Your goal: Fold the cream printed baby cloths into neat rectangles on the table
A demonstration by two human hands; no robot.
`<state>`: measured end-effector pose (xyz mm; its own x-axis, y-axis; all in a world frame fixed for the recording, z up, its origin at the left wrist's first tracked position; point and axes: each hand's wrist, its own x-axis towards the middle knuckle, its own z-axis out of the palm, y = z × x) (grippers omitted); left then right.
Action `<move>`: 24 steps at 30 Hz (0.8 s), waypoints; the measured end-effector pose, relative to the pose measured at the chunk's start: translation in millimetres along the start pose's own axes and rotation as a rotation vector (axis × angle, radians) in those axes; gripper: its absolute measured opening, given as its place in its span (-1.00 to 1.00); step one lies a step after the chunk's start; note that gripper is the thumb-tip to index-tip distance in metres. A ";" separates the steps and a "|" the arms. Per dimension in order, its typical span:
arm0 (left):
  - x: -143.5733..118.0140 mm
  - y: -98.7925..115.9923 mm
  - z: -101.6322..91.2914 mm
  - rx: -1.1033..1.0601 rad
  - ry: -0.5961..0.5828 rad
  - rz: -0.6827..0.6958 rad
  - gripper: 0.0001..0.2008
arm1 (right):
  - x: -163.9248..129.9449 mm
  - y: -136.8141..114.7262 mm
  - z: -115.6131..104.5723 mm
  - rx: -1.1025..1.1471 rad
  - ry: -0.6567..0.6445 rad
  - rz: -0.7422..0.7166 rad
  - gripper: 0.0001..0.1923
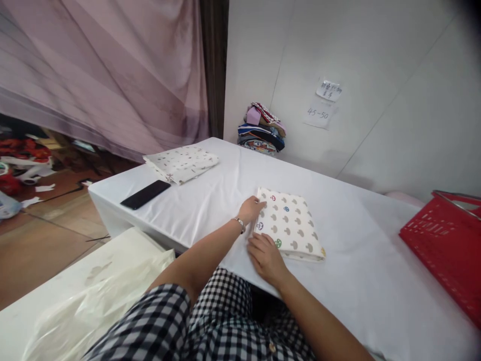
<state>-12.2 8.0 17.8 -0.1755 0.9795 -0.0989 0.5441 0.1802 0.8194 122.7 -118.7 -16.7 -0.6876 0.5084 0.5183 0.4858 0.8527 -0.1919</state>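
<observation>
A folded white cloth (289,218) printed with grey mushrooms and a few coloured ones lies on the white-covered table in front of me. At its left edge is my left hand (250,210), wearing a bracelet, with the thumb over the top and the other fingers curled at the side, partly hidden. My right hand (267,258) rests palm down at the near left corner, its fingers laid along the edge of the cloth.
On the table (361,250) are another patterned white cloth (184,164) and a black phone (146,194). Folded fabrics (262,129) are stacked by the wall. A red basket (447,245) stands right; a plastic bag (101,306) lies on a lower surface at left.
</observation>
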 end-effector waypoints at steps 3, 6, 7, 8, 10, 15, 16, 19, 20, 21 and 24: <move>11.1 4.5 7.9 0.030 0.027 -0.037 -0.67 | -1.4 -0.9 2.1 0.021 -0.034 0.004 -0.72; 15.2 3.2 11.8 0.041 0.050 -0.055 -0.74 | -1.3 -1.0 2.0 0.030 -0.044 0.016 -0.71; 16.2 1.9 12.2 0.044 0.055 -0.055 -0.74 | -1.1 -1.0 1.7 0.034 -0.044 0.016 -0.71; 17.5 0.6 12.2 0.049 0.057 -0.054 -0.75 | -0.9 -1.0 1.5 0.038 -0.045 0.014 -0.71; 21.2 -1.7 11.6 0.064 0.057 -0.043 -0.75 | -0.5 -1.2 1.2 0.048 -0.042 0.013 -0.71; 34.5 0.6 10.9 0.105 0.061 -0.037 -0.66 | 0.8 -2.3 0.6 0.073 -0.031 0.037 -0.75; 36.8 2.1 11.2 0.114 0.060 -0.044 -0.64 | 1.1 -2.7 0.3 0.078 -0.031 0.040 -0.76; 41.4 5.7 12.1 0.132 0.046 -0.072 -0.65 | 2.3 -3.7 -1.1 0.085 -0.039 0.048 -0.77; 42.3 6.2 12.2 0.132 0.044 -0.079 -0.66 | 2.7 -4.1 -1.7 0.085 -0.043 0.050 -0.77; 43.1 6.5 12.1 0.130 0.045 -0.085 -0.67 | 3.1 -4.4 -2.4 0.085 -0.048 0.052 -0.77; 46.1 5.7 11.3 0.134 0.043 -0.091 -0.68 | 4.1 -4.7 -3.6 0.088 -0.055 0.055 -0.77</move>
<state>-8.0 55.2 11.6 -0.2623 0.9543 -0.1433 0.6283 0.2816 0.7252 119.6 -121.1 -10.7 -0.6910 0.5586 0.4589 0.4759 0.8293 -0.2929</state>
